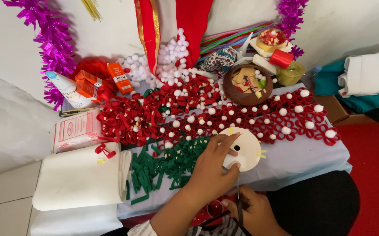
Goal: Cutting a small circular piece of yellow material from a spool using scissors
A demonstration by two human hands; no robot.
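My left hand (pixel 213 168) grips a cream round disc (pixel 247 148) with small red, black and yellow bits on it, holding it above the table's front edge. Below it, over my lap, my right hand (pixel 253 212) holds a thin dark tool (pixel 239 205) pointing up toward the disc; a small red object lies just left of this hand. Green folded ribbon pieces (pixel 167 164) lie in a heap to the left of the left hand. Red ribbon flowers with white pompoms (pixel 285 118) lie in rows beyond the disc.
A white felt roll (pixel 78 179) sits front left, with a plastic packet (pixel 73 130) behind it. A brown bowl (pixel 234 93) of scraps, tape rolls (pixel 281 58), orange boxes (pixel 119 77), loose white pompoms (pixel 172 57) and purple tinsel (pixel 54 39) fill the back. Folded cloth (pixel 368 74) lies at right.
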